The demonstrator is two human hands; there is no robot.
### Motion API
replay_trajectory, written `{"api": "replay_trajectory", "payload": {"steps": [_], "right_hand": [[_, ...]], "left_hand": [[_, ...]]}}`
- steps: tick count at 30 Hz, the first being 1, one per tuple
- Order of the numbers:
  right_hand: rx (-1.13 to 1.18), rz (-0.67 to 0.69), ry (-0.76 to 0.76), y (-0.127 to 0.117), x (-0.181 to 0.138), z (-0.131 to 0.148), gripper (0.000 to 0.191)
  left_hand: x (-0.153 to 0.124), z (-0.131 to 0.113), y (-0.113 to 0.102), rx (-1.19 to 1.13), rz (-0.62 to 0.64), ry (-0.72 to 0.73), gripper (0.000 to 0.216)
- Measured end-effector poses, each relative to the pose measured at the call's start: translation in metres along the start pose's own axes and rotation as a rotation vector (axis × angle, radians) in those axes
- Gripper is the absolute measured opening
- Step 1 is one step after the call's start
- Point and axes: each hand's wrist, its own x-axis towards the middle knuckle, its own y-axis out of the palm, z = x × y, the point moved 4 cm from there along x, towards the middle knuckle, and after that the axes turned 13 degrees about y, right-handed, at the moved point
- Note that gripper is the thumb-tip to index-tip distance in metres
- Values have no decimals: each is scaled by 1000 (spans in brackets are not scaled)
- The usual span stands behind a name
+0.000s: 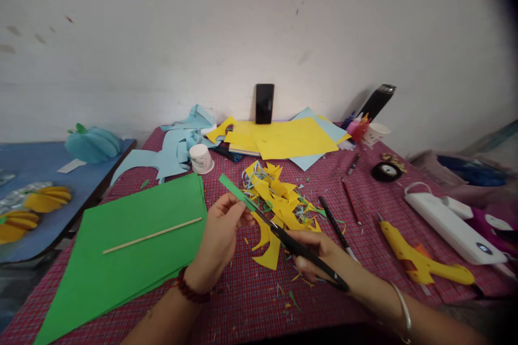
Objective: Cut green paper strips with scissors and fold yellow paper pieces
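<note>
One green strip [236,191] pinched in left hand [224,229], scissors [301,250] gripped in closed right hand [319,261], blades at the strip, yellow scraps [279,197] at twelve o'clock, green sheets [121,280] at nine.

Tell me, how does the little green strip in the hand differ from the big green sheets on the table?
The green strip is narrow; the green sheets are broad. The strip is pinched in the left hand, meeting the scissors in the right hand; the sheets lie flat under a wooden stick. Both are green paper.
</note>
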Motion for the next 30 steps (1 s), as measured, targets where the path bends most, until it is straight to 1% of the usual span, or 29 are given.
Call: {"api": "replay_trajectory", "payload": {"steps": [5, 9, 11, 17, 26, 30], "right_hand": [[-21, -29, -6, -4, 5, -13, 52], [-27, -50, -13, -6, 8, -18, 58], [-23, -48, -25, -6, 8, -16, 59], [2, 6, -41, -2, 8, -4, 52], [-31, -17, -72, -1, 5, 4, 45], [-29, -15, -46, -1, 4, 2, 48]], "left_hand": [[1, 1, -1, 12, -7, -6, 16], [2, 4, -2, 16, -9, -12, 16], [2, 4, -3, 24, -13, -13, 16], [3, 4, -2, 33, -29, -15, 17], [3, 5, -1, 33, -29, -24, 18], [2, 5, -1, 25, -12, -16, 16]]}}
